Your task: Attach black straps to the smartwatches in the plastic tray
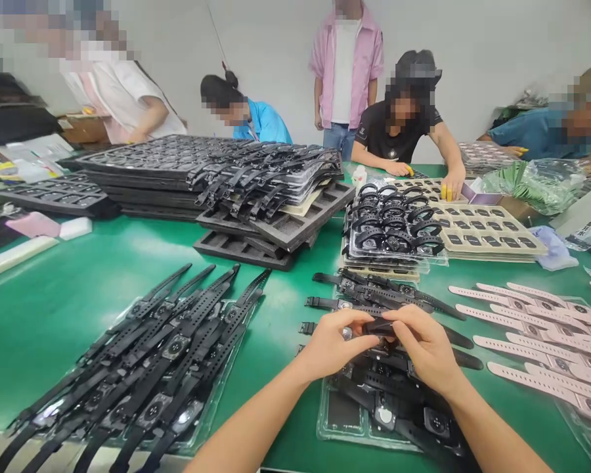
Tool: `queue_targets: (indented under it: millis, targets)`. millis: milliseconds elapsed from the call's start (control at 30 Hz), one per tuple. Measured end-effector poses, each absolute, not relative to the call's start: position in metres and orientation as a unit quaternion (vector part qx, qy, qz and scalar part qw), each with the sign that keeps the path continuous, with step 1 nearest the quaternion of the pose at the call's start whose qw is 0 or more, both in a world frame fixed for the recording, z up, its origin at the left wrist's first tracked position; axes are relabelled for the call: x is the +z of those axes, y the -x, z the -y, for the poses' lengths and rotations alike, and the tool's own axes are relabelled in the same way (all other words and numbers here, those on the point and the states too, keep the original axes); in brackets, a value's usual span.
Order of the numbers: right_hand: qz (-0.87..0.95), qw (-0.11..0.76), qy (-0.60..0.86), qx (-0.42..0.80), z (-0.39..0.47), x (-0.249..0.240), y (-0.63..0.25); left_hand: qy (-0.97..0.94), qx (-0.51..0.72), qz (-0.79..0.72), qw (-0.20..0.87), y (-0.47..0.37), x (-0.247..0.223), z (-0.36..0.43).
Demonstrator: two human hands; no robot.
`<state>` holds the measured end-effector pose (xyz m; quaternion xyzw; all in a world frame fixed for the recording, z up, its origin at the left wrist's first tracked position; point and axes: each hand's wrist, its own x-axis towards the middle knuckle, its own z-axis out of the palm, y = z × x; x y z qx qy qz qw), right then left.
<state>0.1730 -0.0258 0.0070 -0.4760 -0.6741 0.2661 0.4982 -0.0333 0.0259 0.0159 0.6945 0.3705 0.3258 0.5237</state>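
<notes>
Between the fingertips of my left hand [337,341] and my right hand [421,341] is a black smartwatch [380,326], pinched from both sides. My fingers cover much of it, and its strap is hard to make out. Just below, a clear plastic tray [342,427] bears several black smartwatches [436,422] laid with straps stretched out, sensor backs partly showing. To the left lies another group of black smartwatches [175,348] on a clear tray. Pink-strapped smartwatches [536,325] lie to the right of my right hand.
Black foam trays [148,190] are stacked at the back left. Looped black watches [391,220] stand in stacked clear trays ahead, beside beige trays [492,246]. Across the green table [142,246], a person in a black shirt [398,138] handles trays; other people are nearby.
</notes>
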Motion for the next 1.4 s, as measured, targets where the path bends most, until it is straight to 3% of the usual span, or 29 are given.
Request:
queue_targets:
  millis: [133, 467, 633, 833, 967, 1167, 1300, 1400]
  targets:
    - [0.673, 0.517, 0.467, 0.248, 0.027, 0.005, -0.172, -0.701, 0.356, -0.358, 0.503, 0.039, 0.009, -0.025]
    - [0.726, 0.423, 0.455, 0.296, 0.023, 0.000, -0.172, -0.736, 0.347, -0.358, 0.458, 0.041, 0.006, -0.027]
    - [0.709, 0.457, 0.489, 0.224, 0.024, -0.008, -0.168, -0.757, 0.320, -0.369, 0.434, 0.041, 0.004, -0.027]
    - [0.727, 0.417, 0.485, 0.252, 0.024, -0.001, -0.167, -0.756, 0.317, -0.375, 0.432, 0.040, 0.002, -0.026]
    - [0.713, 0.446, 0.484, 0.242, 0.026, 0.004, -0.163, -0.791, 0.300, -0.339, 0.411, 0.037, 0.002, -0.022]
    - [0.703, 0.444, 0.496, 0.253, 0.027, 0.003, -0.165, -0.723, 0.332, -0.416, 0.441, 0.036, 0.005, -0.019]
    - [0.678, 0.460, 0.495, 0.289, 0.025, -0.002, -0.162, -0.744, 0.344, -0.381, 0.428, 0.035, 0.005, -0.018]
    - [0.611, 0.470, 0.537, 0.341, 0.023, -0.002, -0.162, -0.716, 0.338, -0.366, 0.489, 0.034, 0.004, -0.017]
